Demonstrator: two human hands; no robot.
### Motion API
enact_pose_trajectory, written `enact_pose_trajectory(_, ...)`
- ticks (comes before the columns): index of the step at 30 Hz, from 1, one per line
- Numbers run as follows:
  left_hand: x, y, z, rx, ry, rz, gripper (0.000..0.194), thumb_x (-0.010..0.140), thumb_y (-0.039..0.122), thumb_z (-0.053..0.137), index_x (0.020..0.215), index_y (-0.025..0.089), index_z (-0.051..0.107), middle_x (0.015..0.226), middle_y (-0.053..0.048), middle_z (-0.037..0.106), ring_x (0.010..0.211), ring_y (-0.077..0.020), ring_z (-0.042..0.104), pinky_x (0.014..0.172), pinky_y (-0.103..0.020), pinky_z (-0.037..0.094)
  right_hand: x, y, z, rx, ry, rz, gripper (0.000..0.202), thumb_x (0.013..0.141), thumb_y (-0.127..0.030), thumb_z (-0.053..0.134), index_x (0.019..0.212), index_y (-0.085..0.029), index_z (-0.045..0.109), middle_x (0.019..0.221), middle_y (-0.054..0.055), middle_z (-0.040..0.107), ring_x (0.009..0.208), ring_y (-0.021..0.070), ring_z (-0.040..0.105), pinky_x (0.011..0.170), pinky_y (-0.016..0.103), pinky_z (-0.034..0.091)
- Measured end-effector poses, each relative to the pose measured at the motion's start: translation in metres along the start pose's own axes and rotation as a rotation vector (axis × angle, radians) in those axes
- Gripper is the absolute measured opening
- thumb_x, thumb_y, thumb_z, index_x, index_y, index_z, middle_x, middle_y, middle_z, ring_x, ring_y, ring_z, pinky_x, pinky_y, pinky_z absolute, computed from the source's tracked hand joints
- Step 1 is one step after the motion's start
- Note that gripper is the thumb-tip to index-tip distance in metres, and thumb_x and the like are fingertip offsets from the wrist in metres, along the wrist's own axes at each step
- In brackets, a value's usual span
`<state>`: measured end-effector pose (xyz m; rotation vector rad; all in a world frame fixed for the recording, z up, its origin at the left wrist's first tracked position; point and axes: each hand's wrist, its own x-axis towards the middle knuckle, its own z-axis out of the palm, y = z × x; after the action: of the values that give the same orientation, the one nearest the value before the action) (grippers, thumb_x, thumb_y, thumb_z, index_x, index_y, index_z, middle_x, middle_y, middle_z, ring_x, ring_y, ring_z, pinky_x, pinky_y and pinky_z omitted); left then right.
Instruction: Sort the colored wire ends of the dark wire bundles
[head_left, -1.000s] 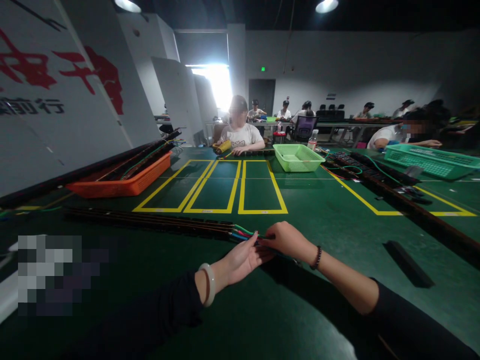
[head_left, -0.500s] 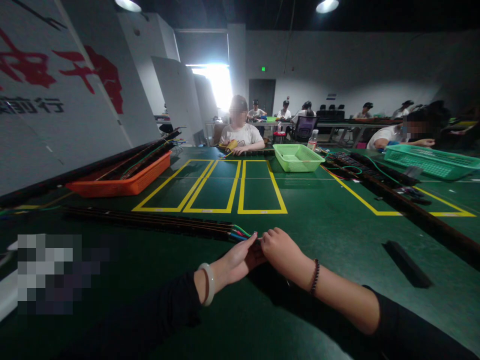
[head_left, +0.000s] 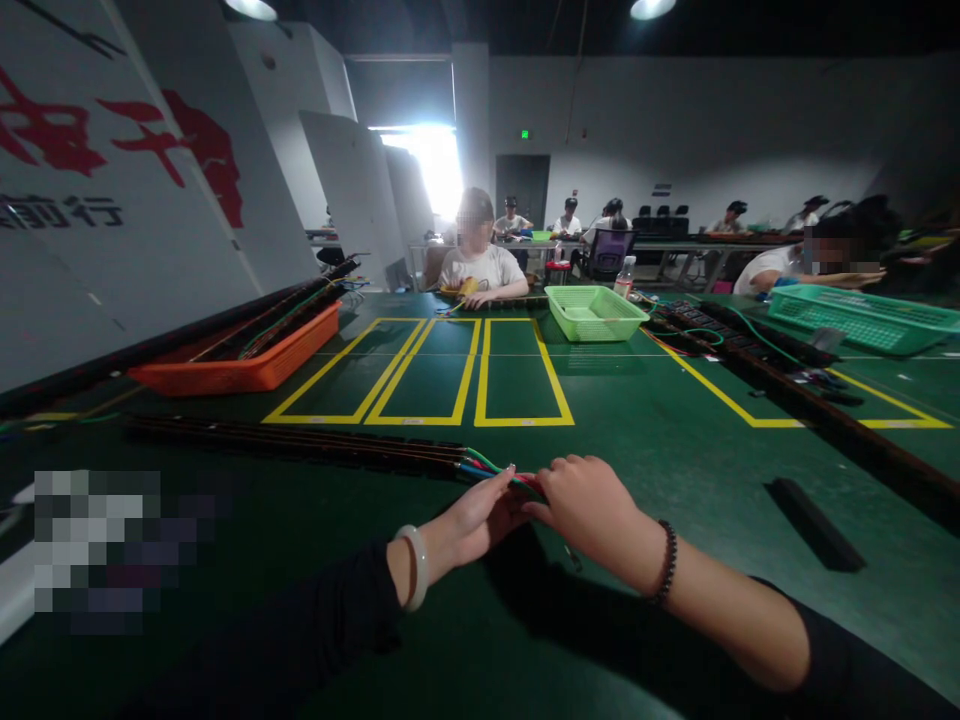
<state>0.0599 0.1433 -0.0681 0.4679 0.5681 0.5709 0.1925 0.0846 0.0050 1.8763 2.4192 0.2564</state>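
A bundle of coloured wires [head_left: 482, 461], green, red and blue, comes out of the right end of a long black cable chain [head_left: 315, 442] lying across the table. My left hand [head_left: 480, 518] is closed round the wires just past that end, thumb on top. Farther right along the same bundle, my right hand [head_left: 596, 515] grips the wires with curled fingers. A short red and green stretch shows between the two hands. The wire ends are hidden inside my right hand. Below it, a small dark piece [head_left: 573, 558] hangs or lies, too small to name.
An orange basket [head_left: 247, 378] with black chains stands at left. Yellow-taped boxes [head_left: 469, 421] mark the green table. Beyond are a light green basket [head_left: 596, 320], a teal basket [head_left: 862, 325] and a seated co-worker [head_left: 484, 265]. A black strip [head_left: 815, 525] and a long dark chain [head_left: 862, 430] lie at right.
My right hand has slid right along the wires, away from my left hand, baring a short red and green stretch. My left hand stays almost in place.
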Motion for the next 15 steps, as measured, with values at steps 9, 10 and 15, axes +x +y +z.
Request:
enact_pose_trajectory(9, 0.002, -0.001, -0.002, 0.041, -0.099, -0.03, 0.028, 0.09, 0.03, 0.046, 0.088, 0.008, 0.064, 0.09, -0.013, 0.067, 0.094, -0.02, 0.062, 0.095, -0.032, 0.039, -0.001, -0.005, 0.015, -0.005, -0.079, -0.049, 0.014, 0.083, -0.012, 0.05, 0.089, -0.013, 0.063, 0.081, 0.012, 0.067, 0.07, 0.0219, 0.066, 0.057, 0.028, 0.046)
enact_pose_trajectory(10, 0.003, -0.001, -0.003, 0.04, -0.098, -0.026, 0.029, 0.09, 0.032, 0.047, 0.087, 0.008, 0.063, 0.091, -0.014, 0.067, 0.095, -0.0205, 0.061, 0.095, -0.033, 0.039, -0.001, -0.003, 0.014, -0.006, -0.077, -0.045, 0.014, 0.083, -0.013, 0.05, 0.089, -0.013, 0.062, 0.079, 0.012, 0.067, 0.068, 0.022, 0.066, 0.056, 0.028, 0.046)
enact_pose_trajectory(15, 0.002, -0.002, -0.003, 0.024, -0.125, 0.009, 0.031, 0.088, 0.036, 0.049, 0.089, 0.008, 0.063, 0.094, -0.015, 0.067, 0.099, -0.0223, 0.06, 0.097, -0.037, 0.039, 0.003, 0.016, 0.006, -0.044, -0.029, 0.024, 0.012, 0.086, -0.017, 0.049, 0.087, -0.013, 0.06, 0.074, 0.012, 0.067, 0.068, 0.0237, 0.067, 0.056, 0.028, 0.046)
